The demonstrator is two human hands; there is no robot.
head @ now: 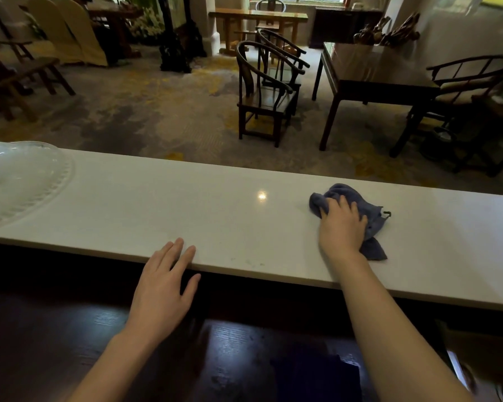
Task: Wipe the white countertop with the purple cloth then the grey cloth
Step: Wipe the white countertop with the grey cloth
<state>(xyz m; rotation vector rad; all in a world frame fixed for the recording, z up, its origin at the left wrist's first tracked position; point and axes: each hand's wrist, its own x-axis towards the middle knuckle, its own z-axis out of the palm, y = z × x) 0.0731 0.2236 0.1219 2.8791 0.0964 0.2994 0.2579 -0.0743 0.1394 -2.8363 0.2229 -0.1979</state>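
Right hand (pixel 342 227) is flat on the purple cloth (pixel 372 219), fingers spread and pressing it down onto the white countertop (pixel 215 210), palm on top rather than a pinch, so the cloth is pinned, not lifted. The cloth sits bunched on the right part of the slab, roughly midway between the far edge and the near edge, one corner trailing back toward the near lip beside the wrist. Plenty of bare white surface runs to the left of it, a long clear stretch with a ceiling light glinting off it, and more open slab out to the right as well. Left hand (pixel 164 288) is open and holds nothing, fingertips resting over the near edge of the countertop, palm hanging back over the dark wooden counter (pixel 70 329) below. At the far left a clear glass dish (pixel 21 178) takes up the slab almost from edge to edge, well apart from the cloth. Beyond the far edge the floor drops away to carpet, with dark wooden chairs (pixel 266 91) and a dark table (pixel 369 79) standing well back.
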